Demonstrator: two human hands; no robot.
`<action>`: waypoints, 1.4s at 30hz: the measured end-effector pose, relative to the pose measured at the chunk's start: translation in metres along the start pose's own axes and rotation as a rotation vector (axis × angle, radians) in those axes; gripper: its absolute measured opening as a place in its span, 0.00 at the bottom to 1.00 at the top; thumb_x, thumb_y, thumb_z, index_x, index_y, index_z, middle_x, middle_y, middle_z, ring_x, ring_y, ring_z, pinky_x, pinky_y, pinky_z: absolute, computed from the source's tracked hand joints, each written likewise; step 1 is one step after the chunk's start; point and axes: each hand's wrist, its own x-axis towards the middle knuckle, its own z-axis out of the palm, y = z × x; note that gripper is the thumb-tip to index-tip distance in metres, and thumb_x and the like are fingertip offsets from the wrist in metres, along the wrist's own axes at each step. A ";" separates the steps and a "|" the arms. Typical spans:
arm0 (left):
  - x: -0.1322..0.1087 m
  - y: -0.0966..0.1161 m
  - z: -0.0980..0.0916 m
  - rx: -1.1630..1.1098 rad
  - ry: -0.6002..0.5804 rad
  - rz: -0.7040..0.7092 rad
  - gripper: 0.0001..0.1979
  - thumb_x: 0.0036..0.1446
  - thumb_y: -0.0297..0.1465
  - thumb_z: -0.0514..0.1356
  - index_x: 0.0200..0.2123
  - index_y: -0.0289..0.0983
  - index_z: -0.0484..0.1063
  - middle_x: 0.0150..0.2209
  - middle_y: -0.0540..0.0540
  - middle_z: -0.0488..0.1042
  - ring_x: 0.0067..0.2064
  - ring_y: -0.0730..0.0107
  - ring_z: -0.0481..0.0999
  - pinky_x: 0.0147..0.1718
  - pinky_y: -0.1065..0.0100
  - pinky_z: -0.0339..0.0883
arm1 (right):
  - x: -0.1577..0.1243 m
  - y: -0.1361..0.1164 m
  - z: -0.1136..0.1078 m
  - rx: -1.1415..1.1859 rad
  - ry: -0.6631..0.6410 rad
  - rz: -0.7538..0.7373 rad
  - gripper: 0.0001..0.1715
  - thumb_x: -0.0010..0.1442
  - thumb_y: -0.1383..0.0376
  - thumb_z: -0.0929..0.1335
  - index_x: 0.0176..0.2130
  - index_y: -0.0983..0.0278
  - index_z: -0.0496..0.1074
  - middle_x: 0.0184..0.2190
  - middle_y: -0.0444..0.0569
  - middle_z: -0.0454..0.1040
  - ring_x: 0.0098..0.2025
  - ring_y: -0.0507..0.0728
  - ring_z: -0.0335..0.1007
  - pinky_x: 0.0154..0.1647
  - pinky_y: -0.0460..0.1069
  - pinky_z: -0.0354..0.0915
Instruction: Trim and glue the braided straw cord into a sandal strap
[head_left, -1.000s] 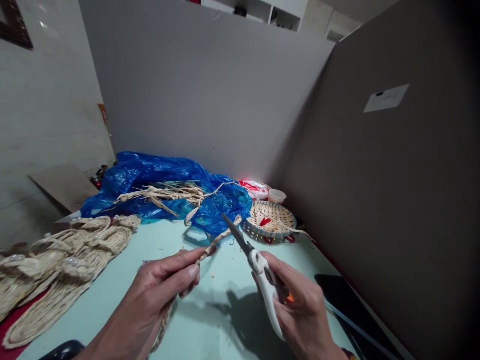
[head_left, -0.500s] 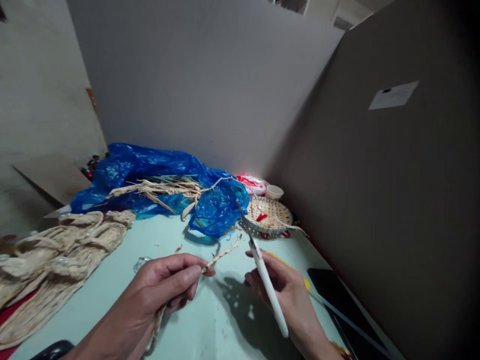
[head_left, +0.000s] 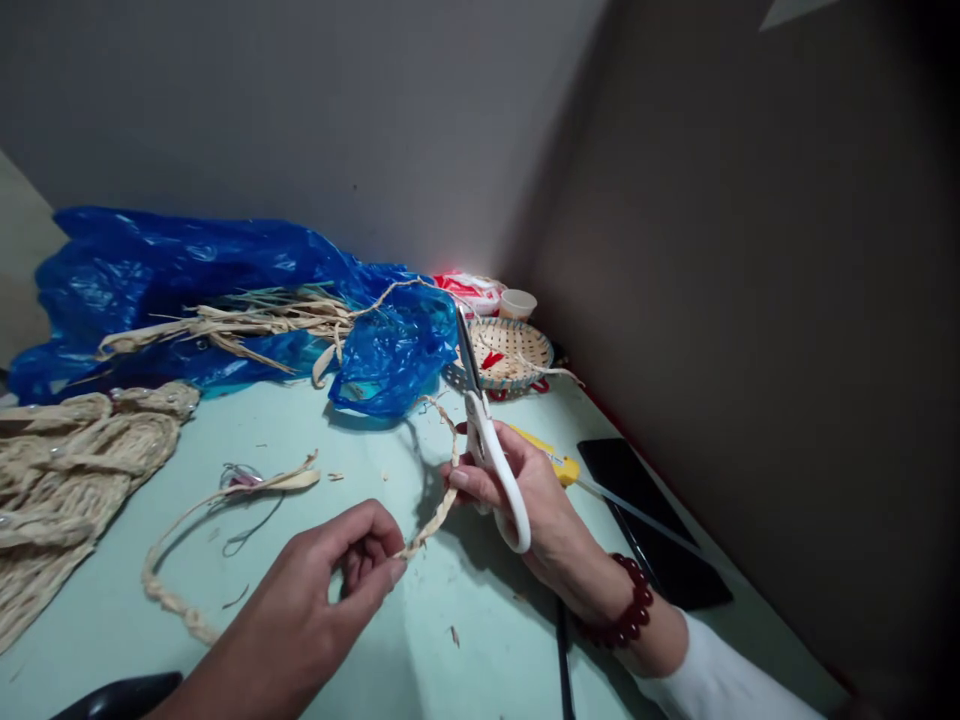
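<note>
A thin braided straw cord (head_left: 433, 522) runs between my two hands. My left hand (head_left: 319, 590) pinches it between thumb and forefinger. With thumb and fingertips, my right hand (head_left: 536, 505) grips the same cord higher up. White-handled scissors (head_left: 513, 497) hang on that hand too, blades pointing up and away, apparently closed. Above my right thumb a short end of the cord curls toward the blue bag. Left of my left forearm, more cord loops over the table and ends in a loose flat strip (head_left: 298, 480).
A blue plastic bag (head_left: 397, 350) with dry straw strands (head_left: 277, 318) lies at the back. Beside it are a woven basket (head_left: 525, 345) and a small cup (head_left: 517, 303). Woven straw pieces (head_left: 97, 450) lie left; a yellow-handled tool (head_left: 566, 468) and black flat object (head_left: 660, 540) lie right.
My right hand has come to the cord and now pinches it, scissors still in hand. The scissors have turned more upright. The view has shifted right and downward.
</note>
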 end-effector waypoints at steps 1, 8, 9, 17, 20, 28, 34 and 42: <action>0.000 0.000 0.000 -0.044 -0.013 -0.025 0.09 0.54 0.36 0.62 0.24 0.41 0.70 0.23 0.53 0.65 0.27 0.69 0.63 0.27 0.71 0.57 | 0.000 0.000 0.000 0.009 0.015 -0.003 0.28 0.44 0.62 0.80 0.42 0.61 0.68 0.28 0.40 0.76 0.28 0.50 0.72 0.30 0.44 0.68; 0.001 0.014 0.003 -0.414 -0.033 -0.271 0.13 0.51 0.42 0.66 0.36 0.40 0.78 0.23 0.51 0.71 0.25 0.70 0.64 0.24 0.72 0.57 | 0.002 0.002 -0.002 0.017 0.079 -0.064 0.32 0.46 0.62 0.79 0.46 0.58 0.63 0.30 0.39 0.74 0.33 0.51 0.72 0.37 0.46 0.68; 0.001 0.017 0.002 -0.395 -0.006 -0.261 0.13 0.50 0.42 0.67 0.34 0.39 0.79 0.23 0.50 0.71 0.26 0.70 0.65 0.25 0.72 0.57 | 0.002 0.001 -0.002 0.016 0.073 -0.062 0.32 0.46 0.63 0.79 0.46 0.59 0.63 0.31 0.39 0.75 0.33 0.51 0.72 0.36 0.46 0.68; 0.001 0.037 -0.020 -0.374 0.240 -0.101 0.12 0.50 0.42 0.67 0.28 0.39 0.77 0.23 0.52 0.69 0.26 0.72 0.62 0.24 0.74 0.57 | -0.008 -0.011 -0.014 -0.739 0.080 -0.538 0.18 0.57 0.69 0.68 0.48 0.60 0.68 0.30 0.43 0.72 0.28 0.52 0.66 0.30 0.47 0.64; 0.002 0.038 -0.029 -0.463 0.286 -0.068 0.12 0.49 0.41 0.68 0.29 0.39 0.76 0.24 0.51 0.68 0.26 0.70 0.62 0.25 0.73 0.59 | -0.012 -0.009 -0.020 -1.045 -0.042 -0.929 0.31 0.52 0.73 0.64 0.56 0.63 0.64 0.33 0.49 0.70 0.33 0.57 0.67 0.32 0.51 0.66; -0.006 0.044 -0.031 -0.507 0.357 -0.058 0.08 0.47 0.37 0.68 0.27 0.40 0.77 0.20 0.53 0.67 0.24 0.74 0.63 0.23 0.75 0.58 | -0.008 -0.003 -0.025 -1.347 -0.044 -1.094 0.36 0.52 0.74 0.63 0.61 0.69 0.60 0.34 0.54 0.68 0.36 0.62 0.62 0.35 0.56 0.65; -0.008 0.045 -0.029 -0.455 0.377 -0.079 0.08 0.45 0.40 0.70 0.26 0.42 0.80 0.23 0.51 0.71 0.26 0.72 0.68 0.25 0.75 0.62 | -0.008 -0.007 -0.025 -1.370 -0.082 -1.097 0.34 0.56 0.77 0.62 0.62 0.70 0.60 0.30 0.51 0.68 0.32 0.59 0.62 0.31 0.52 0.61; -0.008 0.038 -0.030 -0.566 0.349 -0.078 0.11 0.42 0.39 0.73 0.30 0.42 0.82 0.25 0.49 0.75 0.27 0.71 0.69 0.25 0.75 0.65 | -0.010 -0.006 -0.024 -1.367 -0.003 -1.199 0.32 0.59 0.76 0.62 0.62 0.73 0.61 0.28 0.50 0.66 0.30 0.58 0.60 0.32 0.53 0.58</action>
